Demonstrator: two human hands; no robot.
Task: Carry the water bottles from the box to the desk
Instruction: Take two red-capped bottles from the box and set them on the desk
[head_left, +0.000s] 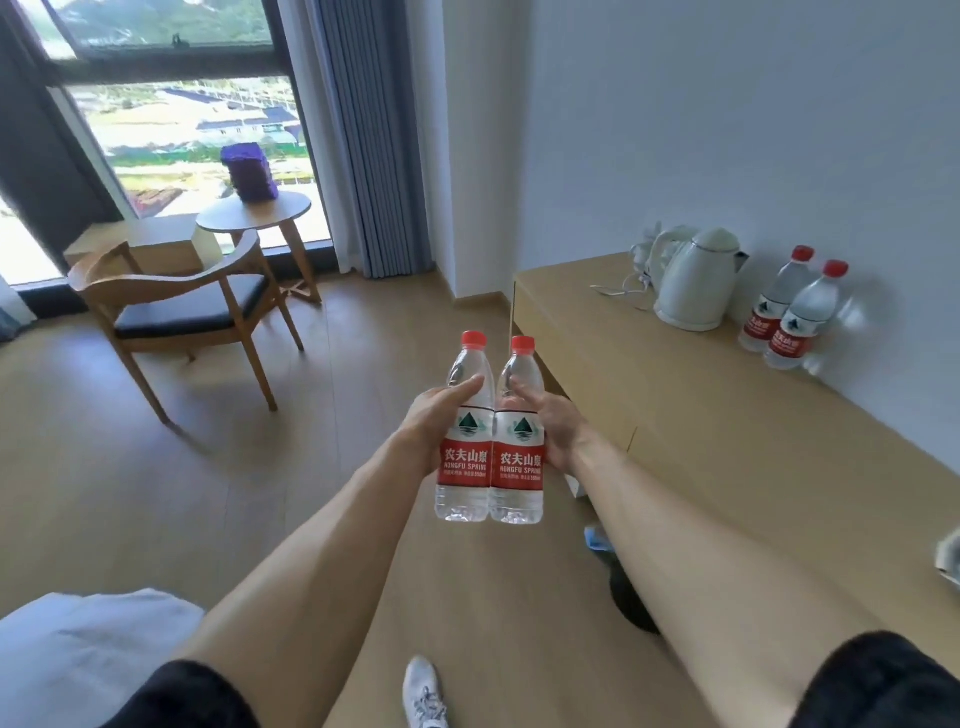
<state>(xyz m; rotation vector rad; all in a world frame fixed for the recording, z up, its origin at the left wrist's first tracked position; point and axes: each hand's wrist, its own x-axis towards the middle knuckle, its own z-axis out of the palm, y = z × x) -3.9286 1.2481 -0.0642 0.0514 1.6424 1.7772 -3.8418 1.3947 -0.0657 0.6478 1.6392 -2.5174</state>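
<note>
I hold two clear water bottles with red caps and red labels upright, side by side, above the floor. My left hand (435, 415) grips the left bottle (466, 457) around its middle. My right hand (553, 423) grips the right bottle (518, 462) the same way. The two bottles touch each other. The light wooden desk (727, 415) runs along the wall to my right. Two more bottles of the same kind (784, 317) stand on the desk near the wall. No box is in view.
A white electric kettle (693, 278) with its cord stands on the desk, left of the two bottles. A wooden armchair (182, 306) and a small round table (254, 215) with a purple stack stand by the window. A bed corner (78, 654) lies at lower left.
</note>
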